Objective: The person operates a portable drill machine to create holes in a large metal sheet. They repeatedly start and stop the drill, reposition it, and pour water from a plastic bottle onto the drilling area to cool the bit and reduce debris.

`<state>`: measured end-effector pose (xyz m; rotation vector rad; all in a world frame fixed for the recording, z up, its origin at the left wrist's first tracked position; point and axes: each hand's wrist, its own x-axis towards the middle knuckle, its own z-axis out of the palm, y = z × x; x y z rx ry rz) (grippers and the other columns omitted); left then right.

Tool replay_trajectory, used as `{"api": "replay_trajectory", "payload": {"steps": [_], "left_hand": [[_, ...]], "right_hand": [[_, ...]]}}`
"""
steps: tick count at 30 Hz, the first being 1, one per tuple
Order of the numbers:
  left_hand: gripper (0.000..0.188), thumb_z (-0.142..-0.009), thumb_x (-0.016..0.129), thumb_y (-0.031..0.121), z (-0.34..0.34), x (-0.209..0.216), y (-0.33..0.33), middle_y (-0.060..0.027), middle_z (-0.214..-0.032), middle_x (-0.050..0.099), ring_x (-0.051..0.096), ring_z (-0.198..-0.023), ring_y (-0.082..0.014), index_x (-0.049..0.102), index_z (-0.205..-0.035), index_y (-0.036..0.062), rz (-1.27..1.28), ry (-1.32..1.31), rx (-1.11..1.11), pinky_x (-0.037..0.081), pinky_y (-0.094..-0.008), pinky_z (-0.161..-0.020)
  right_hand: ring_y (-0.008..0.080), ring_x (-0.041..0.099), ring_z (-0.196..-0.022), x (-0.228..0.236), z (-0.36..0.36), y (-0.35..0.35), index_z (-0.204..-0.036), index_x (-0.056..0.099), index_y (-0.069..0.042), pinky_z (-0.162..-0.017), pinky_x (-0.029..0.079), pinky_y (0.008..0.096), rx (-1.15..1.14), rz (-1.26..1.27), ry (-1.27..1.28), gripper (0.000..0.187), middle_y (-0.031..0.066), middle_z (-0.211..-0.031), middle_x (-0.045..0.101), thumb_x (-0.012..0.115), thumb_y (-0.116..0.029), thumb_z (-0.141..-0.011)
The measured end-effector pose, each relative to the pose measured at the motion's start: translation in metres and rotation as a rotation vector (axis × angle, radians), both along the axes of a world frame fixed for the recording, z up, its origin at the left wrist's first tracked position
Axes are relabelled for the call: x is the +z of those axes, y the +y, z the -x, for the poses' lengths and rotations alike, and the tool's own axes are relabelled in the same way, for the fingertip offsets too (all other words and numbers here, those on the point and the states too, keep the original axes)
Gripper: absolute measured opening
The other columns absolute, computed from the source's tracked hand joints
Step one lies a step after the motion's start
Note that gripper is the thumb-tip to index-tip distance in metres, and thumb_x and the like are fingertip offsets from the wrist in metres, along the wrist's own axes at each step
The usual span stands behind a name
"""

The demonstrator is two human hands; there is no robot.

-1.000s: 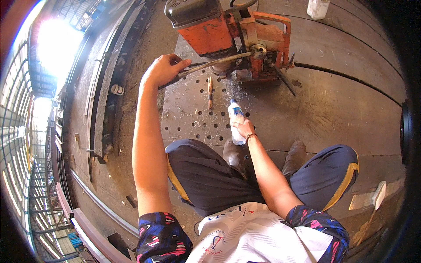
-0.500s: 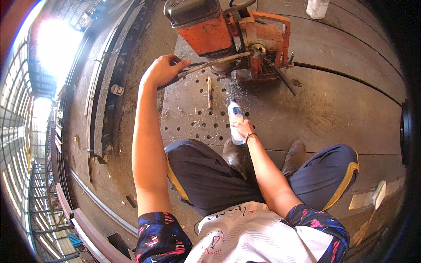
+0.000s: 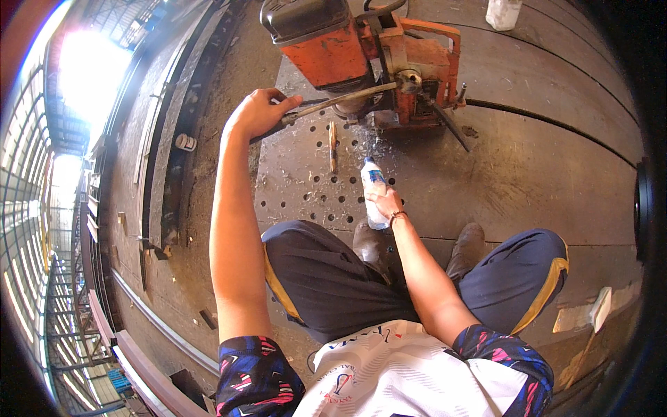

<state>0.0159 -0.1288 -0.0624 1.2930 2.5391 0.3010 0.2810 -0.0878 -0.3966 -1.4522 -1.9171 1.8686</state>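
An orange drilling machine with a black motor cover [image 3: 326,59] stands on a steel plate [image 3: 278,174] drilled with rows of round holes. From its hub a long feed lever [image 3: 347,94] reaches left. My left hand [image 3: 258,113] is closed over the outer end of that lever; part of the grip is hidden under the fingers. My right hand [image 3: 386,202] is wrapped round a clear plastic bottle [image 3: 373,175] with a blue cap, tilted toward the drill's base. A thin streak of liquid shows between the cap and the drill. The drill tip is hard to make out.
A narrow wooden-handled brush-like stick [image 3: 333,147] lies on the plate among metal shavings. A black cable [image 3: 549,124] runs right from the machine. At the far right is a white container [image 3: 501,12]; a small white can [image 3: 185,142] lies left, beside long steel beams [image 3: 167,149].
A thin squirt of liquid now shows between the bottle's cap and the drill. Both hands stay practically where they were.
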Motion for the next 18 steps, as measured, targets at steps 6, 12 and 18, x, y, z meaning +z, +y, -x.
{"api": "replay_trajectory", "payload": {"steps": [6, 12, 18], "left_hand": [[0.072, -0.081, 0.067, 0.065, 0.000, -0.001, 0.001, -0.0220, -0.098, 0.074, 0.072, -0.093, -0.0327, 0.074, -0.106, -0.0022, 0.005, -0.005, 0.005, 0.053, -0.0405, -0.089], [0.072, -0.081, 0.066, 0.066, 0.002, -0.003, 0.001, -0.0217, -0.099, 0.074, 0.072, -0.095, -0.0331, 0.074, -0.107, -0.0017, 0.010, 0.000, 0.002, 0.053, -0.0407, -0.090], [0.072, -0.081, 0.066, 0.066, -0.002, -0.001, 0.003, -0.0215, -0.099, 0.074, 0.072, -0.095, -0.0328, 0.074, -0.107, -0.0014, 0.023, 0.000, 0.011, 0.053, -0.0405, -0.090]], "right_hand": [[0.0333, 0.070, -0.103, -0.002, 0.000, -0.002, -0.112, 0.071, -0.001, -0.089, 0.053, 0.0396, -0.035, -0.021, -0.009, 0.059, 0.0226, -0.110, 0.071, 0.081, -0.040, -0.069], [0.0329, 0.070, -0.101, -0.001, 0.000, 0.001, -0.110, 0.072, -0.002, -0.088, 0.053, 0.0396, -0.010, 0.000, -0.018, 0.058, 0.0223, -0.107, 0.072, 0.082, -0.039, -0.068], [0.0339, 0.069, -0.104, -0.006, 0.000, 0.000, -0.110, 0.071, -0.001, -0.090, 0.053, 0.0398, -0.030, -0.024, -0.001, 0.058, 0.0230, -0.111, 0.071, 0.082, -0.039, -0.068]]}}
